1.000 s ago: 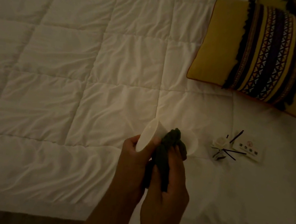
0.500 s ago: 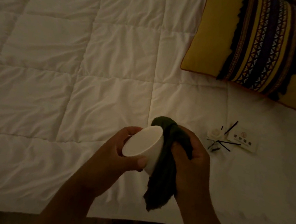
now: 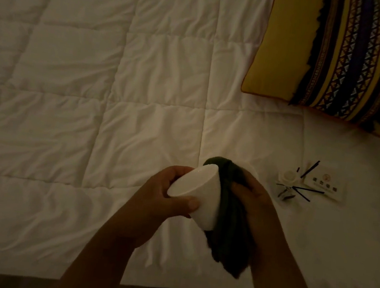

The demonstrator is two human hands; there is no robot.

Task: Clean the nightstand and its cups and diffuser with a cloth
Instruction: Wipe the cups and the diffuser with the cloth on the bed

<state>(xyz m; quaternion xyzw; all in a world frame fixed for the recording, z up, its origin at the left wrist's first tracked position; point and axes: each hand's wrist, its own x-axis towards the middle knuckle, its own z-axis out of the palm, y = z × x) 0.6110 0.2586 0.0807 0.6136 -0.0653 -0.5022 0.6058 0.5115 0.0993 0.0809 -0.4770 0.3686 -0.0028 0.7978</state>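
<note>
Two hands hold the cup (image 3: 202, 192) between them: left hand (image 3: 160, 197) grips its rim, right hand (image 3: 257, 197) clutches the cloth (image 3: 227, 223) against its base. Hard rubbing could twist the cup out of the left grip.

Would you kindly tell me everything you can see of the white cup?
The cup is plain white, smooth, tapered, with no handle visible. It is held above the bed, tipped on its side, its wider end facing up and left. The left hand grips it, fingers at the wide end and thumb on the wall. The dark green cloth, held by the right hand, presses against its narrow end and right side, hiding the base.
</note>
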